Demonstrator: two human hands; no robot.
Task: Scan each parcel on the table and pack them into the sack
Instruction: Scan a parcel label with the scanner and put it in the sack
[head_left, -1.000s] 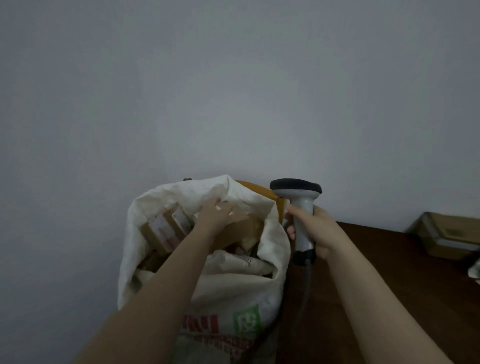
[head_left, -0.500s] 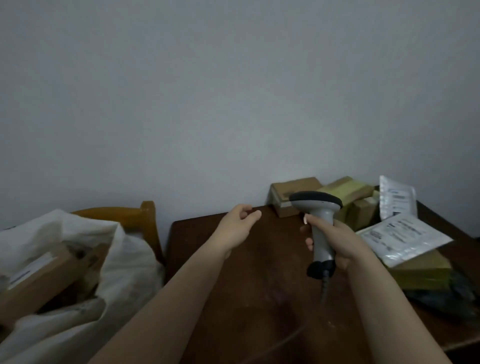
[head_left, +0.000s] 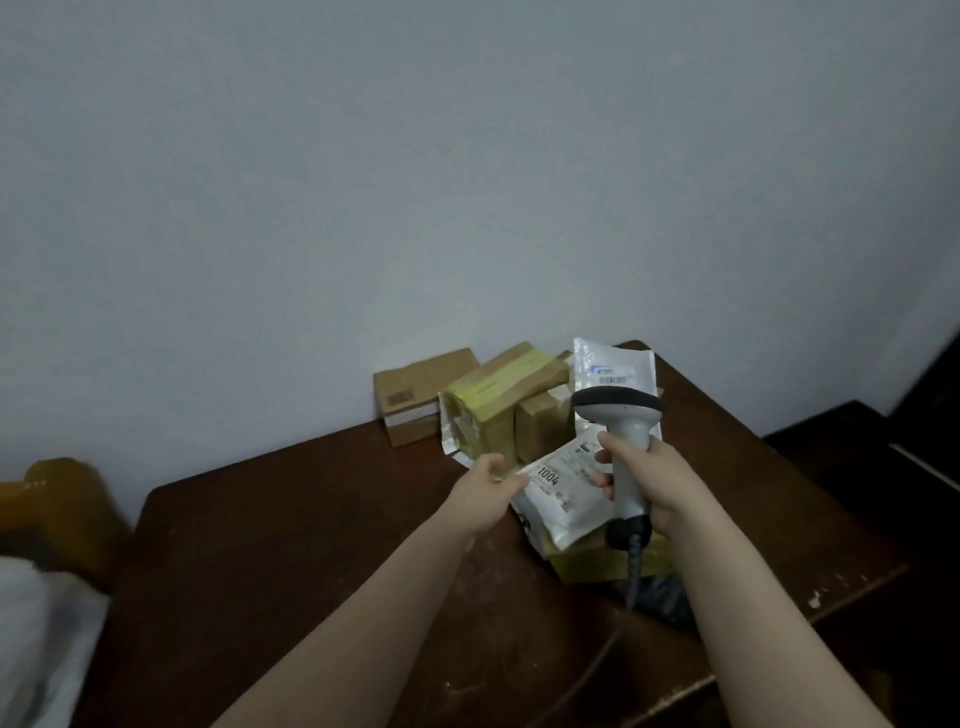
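Note:
A pile of parcels lies at the table's far right. It includes a brown box (head_left: 415, 395), a yellow-taped box (head_left: 498, 400), an upright white pouch (head_left: 613, 364) and a flat white parcel (head_left: 558, 493) labelled 1004. My left hand (head_left: 485, 493) reaches the flat parcel's left corner, thumb and fingers spread at its edge. My right hand (head_left: 657, 483) grips the handle of the grey barcode scanner (head_left: 621, 415), held upright over the pile. The white sack (head_left: 31, 639) shows blurred at the lower left.
The dark wooden table (head_left: 311, 561) stands against a plain wall. A wooden chair back (head_left: 57, 509) rises behind the sack at left. The scanner cable (head_left: 634, 571) hangs over a yellow-taped box (head_left: 587, 564) and a dark bag (head_left: 662, 597). Dark furniture stands at far right.
My view swung right from the sack to the parcel pile. My left hand left the sack, crossed the table and reached the flat white parcel. The scanner stayed in my right hand.

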